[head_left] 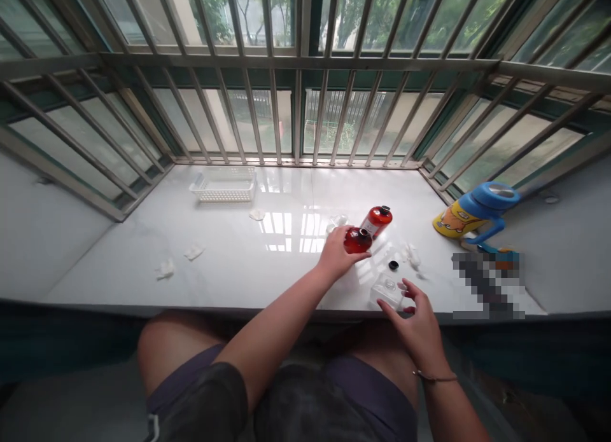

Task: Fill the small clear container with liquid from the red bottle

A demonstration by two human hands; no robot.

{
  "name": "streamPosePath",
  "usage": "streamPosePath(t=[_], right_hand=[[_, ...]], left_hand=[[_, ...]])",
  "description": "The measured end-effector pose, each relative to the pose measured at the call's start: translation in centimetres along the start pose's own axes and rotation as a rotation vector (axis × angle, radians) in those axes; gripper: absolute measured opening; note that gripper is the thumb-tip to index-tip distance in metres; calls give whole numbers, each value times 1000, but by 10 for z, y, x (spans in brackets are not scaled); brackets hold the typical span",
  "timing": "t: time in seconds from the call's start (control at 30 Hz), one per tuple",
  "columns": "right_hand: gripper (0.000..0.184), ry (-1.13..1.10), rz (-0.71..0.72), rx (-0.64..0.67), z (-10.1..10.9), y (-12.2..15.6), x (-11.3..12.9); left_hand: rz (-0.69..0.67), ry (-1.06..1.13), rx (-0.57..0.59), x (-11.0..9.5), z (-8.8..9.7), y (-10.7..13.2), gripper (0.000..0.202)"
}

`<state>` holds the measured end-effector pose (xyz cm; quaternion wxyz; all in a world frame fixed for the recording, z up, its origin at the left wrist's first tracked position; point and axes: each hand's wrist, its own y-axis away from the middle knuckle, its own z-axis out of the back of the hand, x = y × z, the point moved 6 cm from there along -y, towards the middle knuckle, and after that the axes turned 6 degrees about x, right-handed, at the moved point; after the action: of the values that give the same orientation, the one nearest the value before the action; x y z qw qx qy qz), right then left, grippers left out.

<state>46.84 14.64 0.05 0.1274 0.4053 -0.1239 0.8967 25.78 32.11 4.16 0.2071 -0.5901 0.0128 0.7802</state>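
My left hand (335, 254) is wrapped round a red translucent bottle (357, 241) whose dark mouth is uncapped. Right behind it stands another red bottle (379, 221) with a black top and a pale label. A small clear square bottle (386, 290) with an open neck is near the front edge of the white ledge. Round its right side are the curved fingers of my right hand (414, 308), the thumb at its front; the grip looks light. Just beyond the clear bottle lies a black cap (393, 265).
A white plastic basket (224, 191) sits at the back left. Crumpled tissues (165, 270) lie on the left, and more white scraps (411, 256) on the right. A blue and yellow flask (470, 213) stands at the right wall, near a pixelated dark object (487, 286). Metal window bars (298, 121) close the back.
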Motion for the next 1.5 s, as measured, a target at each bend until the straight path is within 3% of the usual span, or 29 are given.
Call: streamPosePath(t=[0.13,0.3,0.43,0.5,0.6,0.73,0.87,0.93,1.0,1.07,1.13,1.23,1.33,1.5], right_hand=[[94,13,-68,14,0,3,-8],[99,25,-83,34,-4,1,-7],[98,72,-51,44,-11,-7,-6],[97,104,2,22,-15,-13,-6],[100,141,59,-28,-21,-21,-8],[99,223,178,-154,-23,-25,-2],[97,269,249,-278,-17,-20,6],[94,248,288,-320,-13,-18,8],[90,223,327,-363,-11,-18,7],[87,213,336,-398,-11,-20,4],[86,220,333,-420,-14,-23,1],[82,233,366,-447,-18,-25,2],[79,244,432,-472,-21,-24,5],[73,255,438,-415,-26,-23,5]], left_hand=[[-13,18,16,5,-22,-7,81],[-29,-1,5,10,-34,-11,88],[-14,-42,46,4,-27,1,107],[-45,-72,48,-5,-12,18,102],[-106,-149,2,-16,29,55,65],[-13,-385,-113,-4,119,112,25],[255,-803,-231,29,231,171,21],[371,-895,-324,41,287,200,26],[478,-972,-413,50,334,225,31],[581,-1031,-470,59,371,243,36],[663,-1066,-486,69,395,254,37],[740,-1085,-470,82,415,262,29],[762,-1092,-478,88,424,262,28],[734,-1103,-582,81,427,249,44]])
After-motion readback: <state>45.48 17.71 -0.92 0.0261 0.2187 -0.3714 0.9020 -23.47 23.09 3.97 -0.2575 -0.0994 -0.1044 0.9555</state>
